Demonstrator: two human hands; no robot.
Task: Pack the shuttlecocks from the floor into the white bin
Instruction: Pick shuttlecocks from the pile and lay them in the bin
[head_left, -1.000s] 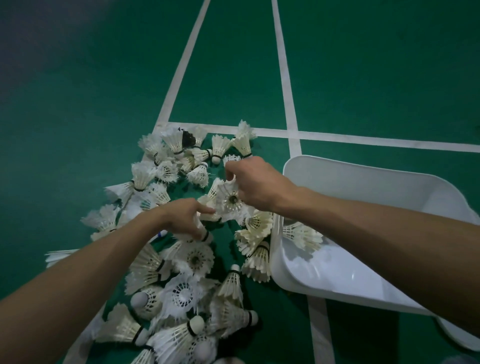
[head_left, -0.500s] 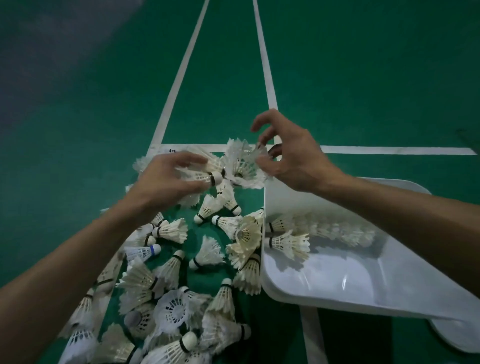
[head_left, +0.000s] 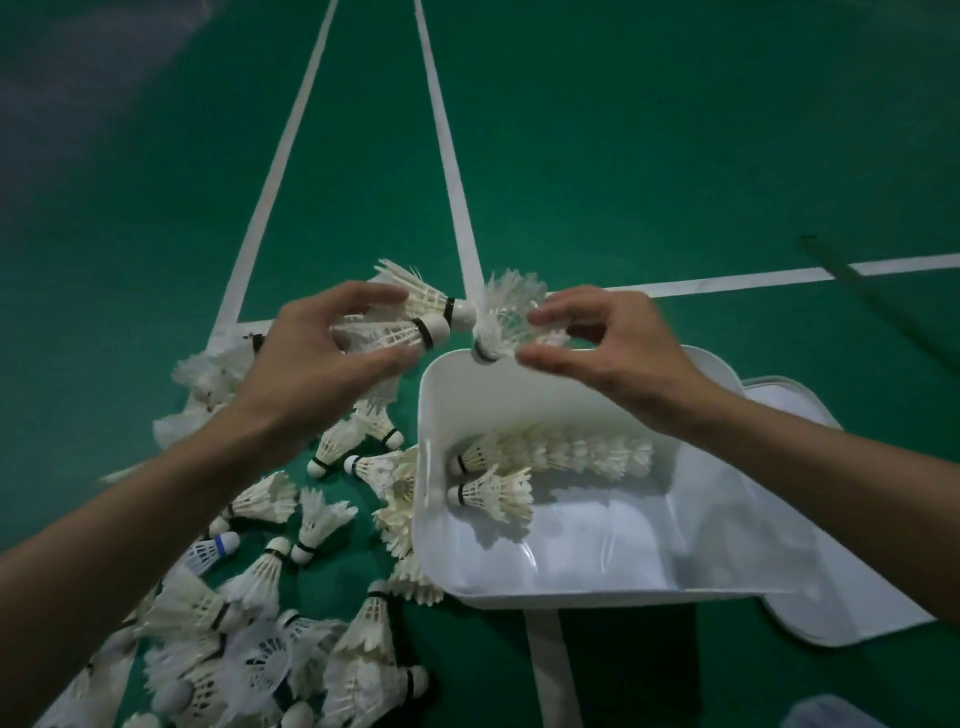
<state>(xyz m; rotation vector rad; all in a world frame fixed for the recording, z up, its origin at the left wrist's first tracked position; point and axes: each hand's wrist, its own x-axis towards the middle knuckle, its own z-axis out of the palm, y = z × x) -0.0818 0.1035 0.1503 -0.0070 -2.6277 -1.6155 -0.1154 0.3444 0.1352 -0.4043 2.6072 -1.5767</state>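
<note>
My left hand (head_left: 317, 364) holds two white feather shuttlecocks (head_left: 410, 317), corks pointing right, lifted above the floor pile. My right hand (head_left: 608, 348) pinches another shuttlecock (head_left: 509, 317) by its feathers, cork down, over the far left corner of the white bin (head_left: 571, 587). Inside the bin lies a nested row of shuttlecocks (head_left: 561, 452) and one single shuttlecock (head_left: 493, 493) in front of it. Several loose shuttlecocks (head_left: 270, 613) are scattered on the green floor left of the bin.
The bin's white lid (head_left: 841, 597) lies under its right side. White court lines (head_left: 447, 156) cross the green floor. A dark thin rod (head_left: 878, 301) lies at the far right. A pale object (head_left: 826, 714) shows at the bottom right corner.
Both hands have risen from the pile, each with shuttlecocks, and come together above the bin's far left corner. The view has shifted right, showing more of the bin.
</note>
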